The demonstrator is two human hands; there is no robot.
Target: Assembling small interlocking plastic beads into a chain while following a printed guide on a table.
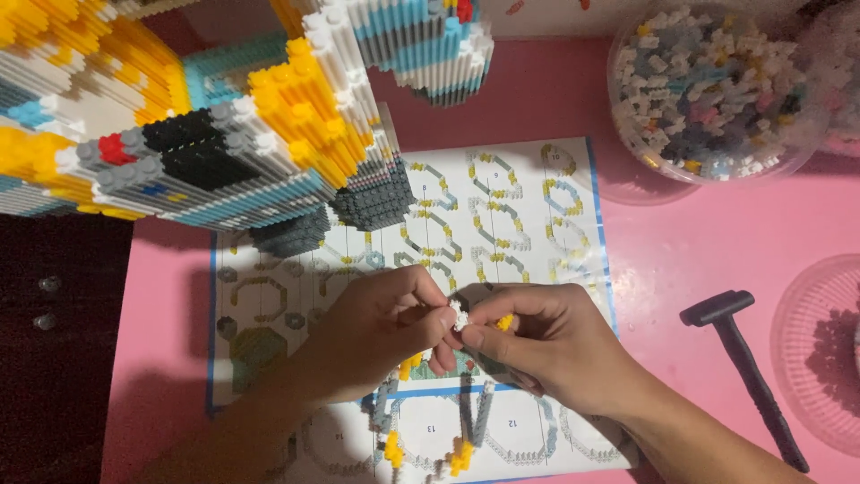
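My left hand (381, 333) and my right hand (537, 342) meet over a printed instruction sheet (520, 215) on a pink table. Together they pinch a small cluster of tiny white building bricks (460, 315) between thumbs and fingertips. A yellow brick (505, 322) shows under my right fingers, and more yellow bricks (409, 366) peek out below my left palm. Thin grey and yellow brick strips (475, 417) lie on the sheet just beneath both hands.
A large layered brick model (206, 134) in yellow, white, grey, black and blue fills the upper left. A clear tub of mixed small bricks (708, 90) stands upper right. A black plastic hammer (748, 367) lies at right, beside a clear dish (829, 350) with dark bricks.
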